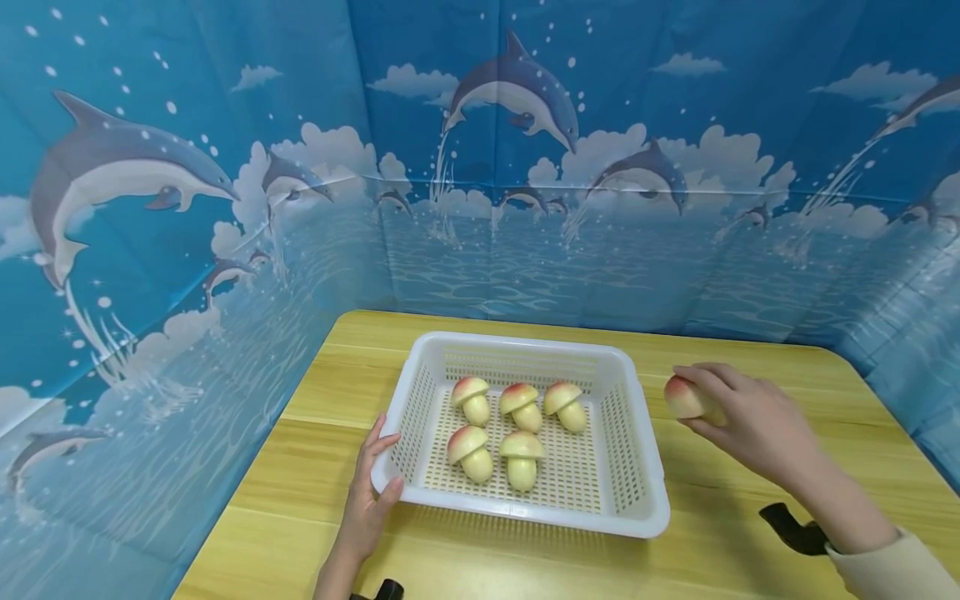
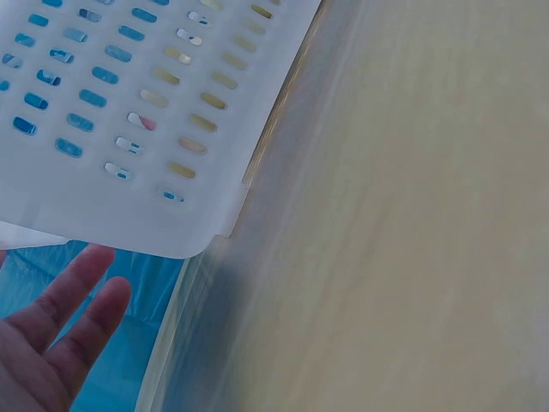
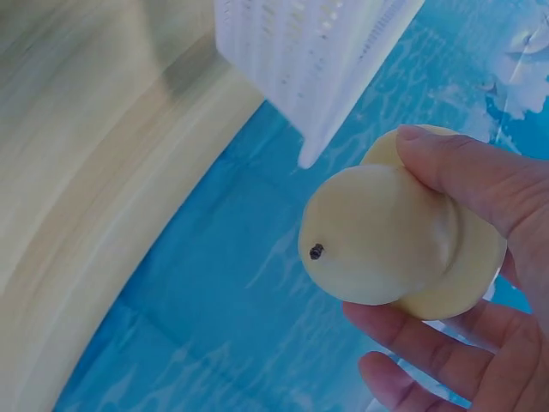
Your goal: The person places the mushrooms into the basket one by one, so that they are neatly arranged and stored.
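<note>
A white slotted plastic basket (image 1: 525, 515) stands on the table with several toy mushrooms (image 1: 521, 446) lying in it, pale yellow with pink-tinged caps. At its near left corner is my left hand (image 1: 363, 508), thumb and a fingertip touching the rim. The left wrist view shows fairly straight fingers (image 2: 94, 313) beside the basket wall (image 2: 129, 103). Right of the basket, my right hand (image 1: 757, 421) holds another toy mushroom (image 1: 682, 398) above the table. In the right wrist view, thumb and fingers pinch this mushroom (image 3: 373, 236); its rounded stem end bears a small dark spot.
The yellow wood-grain table (image 1: 300, 475) has rounded far corners. Behind it and along its sides hangs a blue curtain (image 1: 465, 258) printed with dolphins and waves. Black wrist straps (image 1: 795, 529) show at both wrists.
</note>
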Motion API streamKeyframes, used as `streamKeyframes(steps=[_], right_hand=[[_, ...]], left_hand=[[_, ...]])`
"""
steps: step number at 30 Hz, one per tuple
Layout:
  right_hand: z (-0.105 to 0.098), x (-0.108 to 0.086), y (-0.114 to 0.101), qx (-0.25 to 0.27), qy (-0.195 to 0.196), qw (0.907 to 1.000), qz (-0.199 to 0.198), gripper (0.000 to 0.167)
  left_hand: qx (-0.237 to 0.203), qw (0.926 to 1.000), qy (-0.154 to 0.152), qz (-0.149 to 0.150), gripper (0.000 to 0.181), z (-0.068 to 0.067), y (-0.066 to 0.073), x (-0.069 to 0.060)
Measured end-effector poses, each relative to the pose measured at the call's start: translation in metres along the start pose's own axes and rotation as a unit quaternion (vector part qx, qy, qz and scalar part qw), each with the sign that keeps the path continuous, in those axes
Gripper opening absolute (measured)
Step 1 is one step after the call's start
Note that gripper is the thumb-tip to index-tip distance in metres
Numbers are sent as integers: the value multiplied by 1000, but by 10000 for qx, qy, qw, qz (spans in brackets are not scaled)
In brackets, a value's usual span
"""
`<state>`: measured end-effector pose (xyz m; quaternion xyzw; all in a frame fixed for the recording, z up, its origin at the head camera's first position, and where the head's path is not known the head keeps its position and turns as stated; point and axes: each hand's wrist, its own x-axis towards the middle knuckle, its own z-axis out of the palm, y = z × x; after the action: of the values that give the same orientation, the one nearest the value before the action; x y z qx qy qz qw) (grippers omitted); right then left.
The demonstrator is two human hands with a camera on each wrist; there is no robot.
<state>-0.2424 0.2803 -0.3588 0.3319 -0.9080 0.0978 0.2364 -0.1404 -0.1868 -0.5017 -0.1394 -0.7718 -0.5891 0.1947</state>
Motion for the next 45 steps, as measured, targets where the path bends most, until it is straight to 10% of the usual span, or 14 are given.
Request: streamKeyframes(steps=[45], right_hand=[[17, 31, -52, 329, -630, 9922, -1021, 70]], left_hand=[[-68, 10000, -45, -29, 51, -1, 1, 0]])
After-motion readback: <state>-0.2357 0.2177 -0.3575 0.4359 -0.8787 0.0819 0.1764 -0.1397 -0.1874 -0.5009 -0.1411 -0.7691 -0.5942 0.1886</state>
